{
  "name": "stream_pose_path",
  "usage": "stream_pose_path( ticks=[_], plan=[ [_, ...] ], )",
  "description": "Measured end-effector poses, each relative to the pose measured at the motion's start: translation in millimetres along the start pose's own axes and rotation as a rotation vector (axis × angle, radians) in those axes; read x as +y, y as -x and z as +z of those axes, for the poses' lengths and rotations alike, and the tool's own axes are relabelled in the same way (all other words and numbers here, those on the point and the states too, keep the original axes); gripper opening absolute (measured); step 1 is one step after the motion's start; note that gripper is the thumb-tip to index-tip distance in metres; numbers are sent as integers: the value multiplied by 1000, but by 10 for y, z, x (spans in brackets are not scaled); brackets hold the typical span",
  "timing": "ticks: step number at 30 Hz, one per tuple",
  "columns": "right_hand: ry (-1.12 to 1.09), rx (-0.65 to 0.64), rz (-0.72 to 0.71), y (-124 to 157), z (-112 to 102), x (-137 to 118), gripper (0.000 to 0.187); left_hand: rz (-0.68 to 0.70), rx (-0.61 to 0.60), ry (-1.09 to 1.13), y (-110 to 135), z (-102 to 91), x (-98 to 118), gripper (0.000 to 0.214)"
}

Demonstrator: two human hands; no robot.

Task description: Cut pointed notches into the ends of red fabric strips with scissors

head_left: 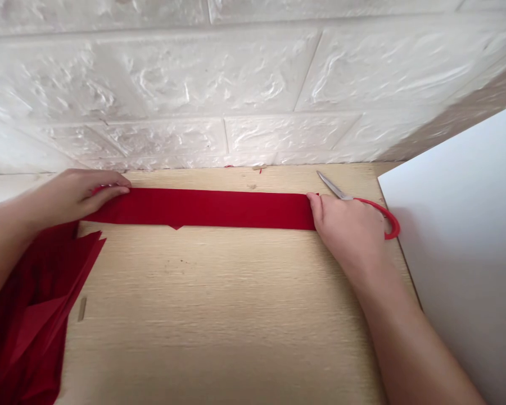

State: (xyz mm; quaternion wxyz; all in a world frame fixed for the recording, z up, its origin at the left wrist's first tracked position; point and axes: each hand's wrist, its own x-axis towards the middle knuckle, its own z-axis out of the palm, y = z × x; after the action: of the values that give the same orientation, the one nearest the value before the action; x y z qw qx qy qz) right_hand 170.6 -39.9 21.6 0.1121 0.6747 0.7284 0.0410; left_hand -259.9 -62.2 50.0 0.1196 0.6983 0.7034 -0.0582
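A long folded strip of red paper (202, 208) lies flat across the far part of a light wooden table (219, 304). My left hand (73, 194) rests on the strip's left end, fingers together and pressing down flat. My right hand (348, 228) presses the strip's right end, thumb at the edge. Behind the right hand lie scissors (354, 199) with red handles and blades pointing left and away, partly hidden by the hand.
More red paper sheets (29, 315) hang over the table's left edge. A white textured brick wall (236, 84) stands right behind the table. A white panel (468, 242) borders the table on the right.
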Motion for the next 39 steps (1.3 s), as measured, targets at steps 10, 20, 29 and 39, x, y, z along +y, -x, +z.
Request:
stream_pose_path(
  ticks=[10,20,29,39],
  plan=[
    [20,-41,31,-13,-30,-28,57,-80,16,-101,5,-44,54,47],
    [39,-32,30,-12,-18,-35,59,-352,120,-24,36,54,23,46],
    [38,-13,41,-11,2,-38,58,-619,287,323,50,132,130,46],
    [36,-38,16,-13,-19,-32,60,-672,140,149,92,85,110,52]
  ],
)
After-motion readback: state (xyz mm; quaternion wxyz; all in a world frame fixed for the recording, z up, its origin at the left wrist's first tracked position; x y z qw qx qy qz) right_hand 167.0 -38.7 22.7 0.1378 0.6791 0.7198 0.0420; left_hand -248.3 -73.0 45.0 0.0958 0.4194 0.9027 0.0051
